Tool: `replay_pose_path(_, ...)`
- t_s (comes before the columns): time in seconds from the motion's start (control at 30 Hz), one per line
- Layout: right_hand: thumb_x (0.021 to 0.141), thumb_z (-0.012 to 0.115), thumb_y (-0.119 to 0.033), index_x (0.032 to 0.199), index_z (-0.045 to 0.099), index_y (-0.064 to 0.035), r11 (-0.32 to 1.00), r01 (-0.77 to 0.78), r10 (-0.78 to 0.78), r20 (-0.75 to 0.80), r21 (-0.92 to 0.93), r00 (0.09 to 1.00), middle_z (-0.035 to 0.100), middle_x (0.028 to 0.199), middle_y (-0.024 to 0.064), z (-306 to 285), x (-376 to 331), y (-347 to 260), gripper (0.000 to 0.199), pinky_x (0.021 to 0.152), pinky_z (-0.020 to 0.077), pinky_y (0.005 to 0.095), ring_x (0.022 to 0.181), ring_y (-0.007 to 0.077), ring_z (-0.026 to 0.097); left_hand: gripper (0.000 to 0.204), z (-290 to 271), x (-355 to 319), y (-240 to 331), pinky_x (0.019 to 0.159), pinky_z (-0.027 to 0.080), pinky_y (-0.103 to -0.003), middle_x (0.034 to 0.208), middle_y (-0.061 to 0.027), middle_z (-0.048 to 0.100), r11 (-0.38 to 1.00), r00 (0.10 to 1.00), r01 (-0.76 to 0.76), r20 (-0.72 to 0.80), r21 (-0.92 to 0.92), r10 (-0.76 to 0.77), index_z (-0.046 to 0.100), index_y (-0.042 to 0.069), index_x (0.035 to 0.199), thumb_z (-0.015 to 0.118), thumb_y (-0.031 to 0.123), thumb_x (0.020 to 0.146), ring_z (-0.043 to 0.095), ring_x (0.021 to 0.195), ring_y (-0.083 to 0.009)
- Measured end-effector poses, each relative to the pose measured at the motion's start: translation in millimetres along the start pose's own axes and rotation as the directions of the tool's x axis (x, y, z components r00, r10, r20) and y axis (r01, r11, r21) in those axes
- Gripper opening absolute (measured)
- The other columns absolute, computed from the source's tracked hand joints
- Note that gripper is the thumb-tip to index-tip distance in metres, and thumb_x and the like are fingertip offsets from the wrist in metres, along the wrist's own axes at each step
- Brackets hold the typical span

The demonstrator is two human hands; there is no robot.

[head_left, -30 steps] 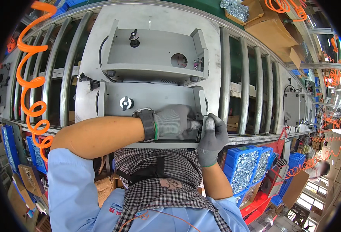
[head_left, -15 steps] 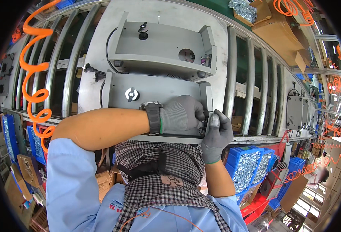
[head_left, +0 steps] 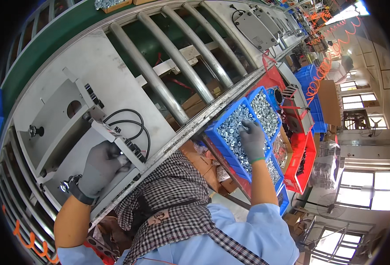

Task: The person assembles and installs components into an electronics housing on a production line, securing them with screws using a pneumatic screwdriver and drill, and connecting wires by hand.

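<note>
On the pale board (head_left: 49,79) at left, rests curled left hand (head_left: 100,170) at the right end of the near grey housing (head_left: 73,168); at right, dips right hand (head_left: 252,141) among metal fasteners (head_left: 232,132) in a blue bin (head_left: 217,143). Cannot tell either grip (too hidden). With knob (head_left: 64,186) mounted, seems part-assembled, remainder unclear.

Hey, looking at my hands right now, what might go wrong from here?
Loose silver fasteners surround the right hand in the blue bin, so some might slip or spill over the rim. The black cable loops beside the near grey metal casing and could snag if the casing shifts. The left hand is close to the casing's metal edges, which might catch the glove.
</note>
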State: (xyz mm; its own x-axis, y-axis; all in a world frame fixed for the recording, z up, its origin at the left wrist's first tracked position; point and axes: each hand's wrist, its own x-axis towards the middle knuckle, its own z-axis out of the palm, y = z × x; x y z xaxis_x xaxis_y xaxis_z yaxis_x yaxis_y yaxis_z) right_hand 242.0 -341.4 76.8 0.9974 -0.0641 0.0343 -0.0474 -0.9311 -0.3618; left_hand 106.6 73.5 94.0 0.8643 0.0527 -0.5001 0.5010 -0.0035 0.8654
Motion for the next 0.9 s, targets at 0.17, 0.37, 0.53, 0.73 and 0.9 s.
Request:
replay_pose_path(0.17, 0.081, 0.066, -0.035, 0.106, 0.069, -0.0193, 0.977, 0.080, -0.019, 0.293, -0.197, 0.956, 0.062, 0.106, 0.0127, -22, -12, -36, 0.030, 0.082, 0.0486, 0.0403, 0.096, 0.0298, 0.061, 0.019, -9, -14, -8, 0.063, 0.052, -0.026, 0.081, -0.0085, 0.064, 0.969, 0.984, -0.127, -0.096, 0.212, 0.150, 0.058, -0.005, 0.094, 0.066, -0.001, 0.077, 0.063, 0.072, -0.0136)
replay_pose_path(0.37, 0.085, 0.060, -0.027, 0.102, 0.070, -0.0182, 0.958, 0.053, 0.043, 0.322, -0.282, 0.946, 0.066, 0.100, 0.0125, -4, -2, -39, 0.022, 0.083, 0.0486, 0.0431, 0.093, 0.0345, 0.062, 0.020, -10, -10, 9, 0.062, 0.049, -0.027, 0.078, -0.0074, 0.065, 0.906, 0.978, -0.119, -0.109, 0.405, 0.178, 0.060, 0.000, 0.085, 0.074, 0.003, 0.070, 0.061, 0.070, -0.0113)
replay_pose_path(0.53, 0.083, 0.067, -0.016, 0.101, 0.067, -0.0013, 0.981, 0.004, -0.019, 0.073, 0.195, 0.997, 0.069, 0.086, 0.0133, -19, 4, -42, 0.024, 0.073, 0.0490, 0.0318, 0.078, 0.0213, 0.064, 0.019, -24, -22, 14, 0.058, 0.048, -0.025, 0.076, -0.0066, 0.065, 0.954, 0.977, -0.126, -0.131, 0.274, 0.167, 0.060, 0.000, 0.085, 0.074, 0.007, 0.074, 0.058, 0.060, -0.0092)
replay_pose_path(0.73, 0.075, 0.070, -0.006, 0.095, 0.069, -0.0043, 0.488, 0.640, -0.754, -0.083, 0.594, 0.652, 0.060, 0.080, 0.0126, 25, -48, -222, 0.020, 0.065, 0.0481, 0.0324, 0.072, 0.0260, 0.060, 0.022, -22, -13, 11, 0.058, 0.048, -0.022, 0.085, -0.0060, 0.062, 0.929, 0.924, -0.359, -0.170, -0.089, 0.341, 0.058, -0.001, 0.107, 0.058, 0.007, 0.087, 0.059, 0.067, -0.0078)
replay_pose_path(0.9, 0.074, 0.074, -0.013, 0.091, 0.070, -0.0049, 0.338, 0.661, -0.828, -0.122, 0.670, 0.547, 0.058, 0.080, 0.0118, 57, -66, -292, 0.020, 0.061, 0.0470, 0.0325, 0.075, 0.0237, 0.058, 0.026, -28, -10, 6, 0.053, 0.049, -0.025, 0.084, -0.0057, 0.062, 0.845, 0.951, -0.295, -0.055, -0.446, 0.304, 0.056, -0.001, 0.113, 0.053, 0.017, 0.094, 0.059, 0.058, -0.0101)
